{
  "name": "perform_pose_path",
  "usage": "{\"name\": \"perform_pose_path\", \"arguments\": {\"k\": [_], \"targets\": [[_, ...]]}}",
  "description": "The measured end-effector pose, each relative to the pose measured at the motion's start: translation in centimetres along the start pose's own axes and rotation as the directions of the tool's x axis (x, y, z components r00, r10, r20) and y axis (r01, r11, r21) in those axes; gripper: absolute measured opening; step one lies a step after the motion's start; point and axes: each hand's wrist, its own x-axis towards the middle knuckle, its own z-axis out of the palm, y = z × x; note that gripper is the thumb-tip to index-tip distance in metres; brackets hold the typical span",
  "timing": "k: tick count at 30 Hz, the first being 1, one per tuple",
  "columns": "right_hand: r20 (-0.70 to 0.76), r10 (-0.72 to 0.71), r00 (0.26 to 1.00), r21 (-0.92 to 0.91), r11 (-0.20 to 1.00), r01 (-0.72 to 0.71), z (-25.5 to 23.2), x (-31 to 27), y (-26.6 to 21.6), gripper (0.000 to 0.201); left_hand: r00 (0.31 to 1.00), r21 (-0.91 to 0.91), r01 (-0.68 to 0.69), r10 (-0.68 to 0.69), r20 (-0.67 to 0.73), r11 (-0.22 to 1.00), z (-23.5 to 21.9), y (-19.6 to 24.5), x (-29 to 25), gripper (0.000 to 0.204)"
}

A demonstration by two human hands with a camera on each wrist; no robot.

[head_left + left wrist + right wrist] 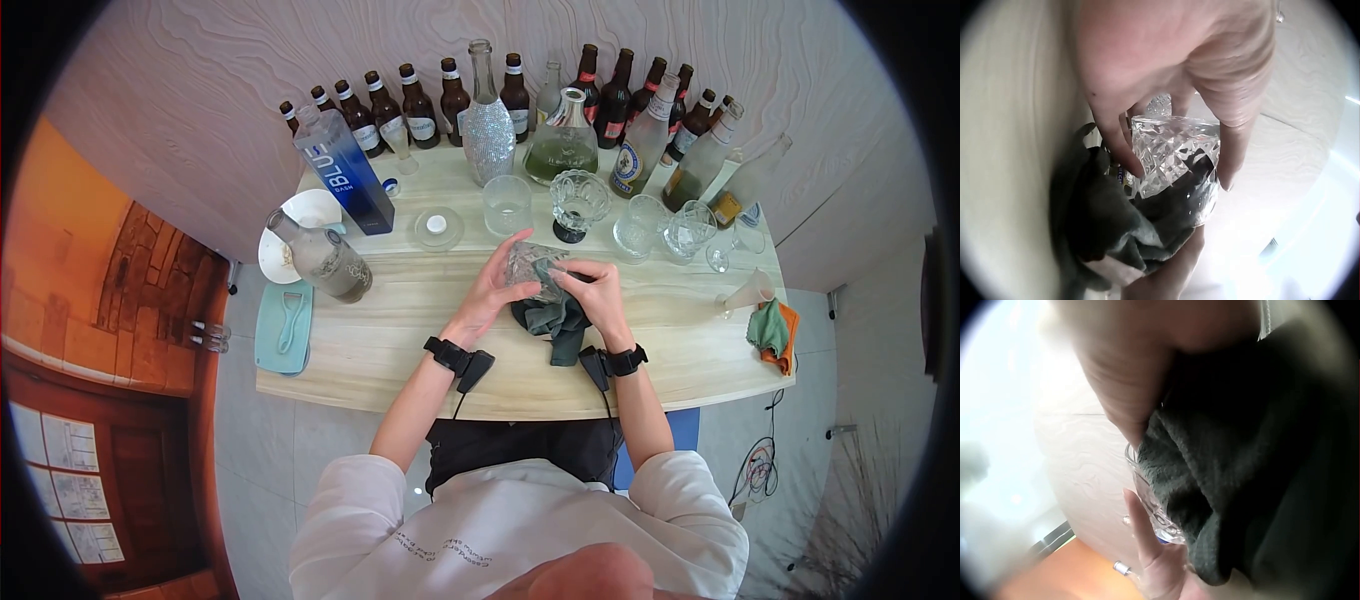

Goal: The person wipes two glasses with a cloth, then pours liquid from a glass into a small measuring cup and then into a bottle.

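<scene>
A clear patterned glass point(527, 263) is held above the front middle of the table. My left hand point(490, 292) grips it from the left, thumb and fingers on opposite sides, as the left wrist view shows with the glass point(1169, 150). My right hand point(597, 295) pinches a dark green cloth point(560, 325) against the glass; part of the cloth lies inside or over its opening, which one I cannot tell. The rest of the cloth hangs down toward the table. In the right wrist view the cloth point(1210, 469) hides most of the glass and the fingertips.
Behind the hands stand tumblers point(507, 205), a footed glass bowl point(579, 200) and a row of bottles point(420, 110). Left are a blue bottle point(350, 170), a clear bottle point(335, 262) and a peeler on a teal board point(270, 335). Folded cloths point(775, 330) lie at the right edge.
</scene>
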Motion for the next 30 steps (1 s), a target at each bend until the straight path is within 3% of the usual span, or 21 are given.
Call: {"name": "perform_pose_path", "arguments": {"k": [2,5,8,11,14,17,20,23,26,29,30], "targets": [[0.091,-0.017,0.996,-0.017,1.0,0.018,-0.4,0.1,-0.1,0.017,1.0,-0.036,0.006,-0.007,-0.021,0.999,0.1,0.4,-0.2,0.09],[0.09,-0.029,0.996,-0.048,0.998,0.034,-0.1,0.1,-0.4,0.016,0.997,-0.067,-0.065,0.062,-0.048,0.996,-0.4,0.1,0.1,0.089],[-0.006,-0.073,0.997,-0.136,0.988,0.072,0.0,0.3,-0.2,0.016,0.998,-0.149,-0.039,0.031,-0.055,0.988,-0.5,0.2,0.0,0.089],[-0.185,0.007,0.983,-0.023,1.0,-0.011,0.0,0.5,0.4,0.019,0.998,-0.107,-0.032,0.027,-0.055,0.994,-0.3,0.2,0.1,0.094],[-0.192,0.012,0.981,0.063,0.998,0.0,-0.2,0.5,0.5,0.018,1.0,-0.011,-0.012,0.012,-0.019,1.0,0.0,-0.2,0.1,0.093],[-0.053,-0.069,0.996,0.017,0.997,0.07,-0.4,0.2,0.3,0.017,1.0,-0.085,-0.027,0.026,-0.008,0.996,-0.4,-0.4,0.2,0.09],[-0.086,-0.118,0.989,-0.009,0.993,0.118,-0.1,-0.3,-0.9,0.015,0.992,-0.218,-0.053,0.027,-0.121,0.975,-1.1,-1.4,0.0,0.079],[-0.208,-0.143,0.968,0.112,0.979,0.169,-0.2,-0.1,0.0,0.016,0.986,-0.35,0.018,-0.074,-0.147,0.936,-2.6,-2.2,-0.1,0.068],[-0.128,-0.221,0.967,0.078,0.97,0.232,-0.2,0.0,0.1,0.014,0.984,-0.496,0.053,-0.13,-0.122,0.867,-3.0,-2.2,0.0,0.068],[-0.043,-0.286,0.957,-0.005,0.958,0.286,0.5,-0.2,-0.2,0.01,0.985,-0.495,0.093,-0.152,-0.081,0.864,-2.8,-2.2,0.0,0.071],[-0.061,-0.221,0.973,0.016,0.975,0.222,0.5,-0.2,0.3,0.01,0.987,-0.485,0.111,-0.154,-0.048,0.867,-2.7,-2.3,0.0,0.071]]}}
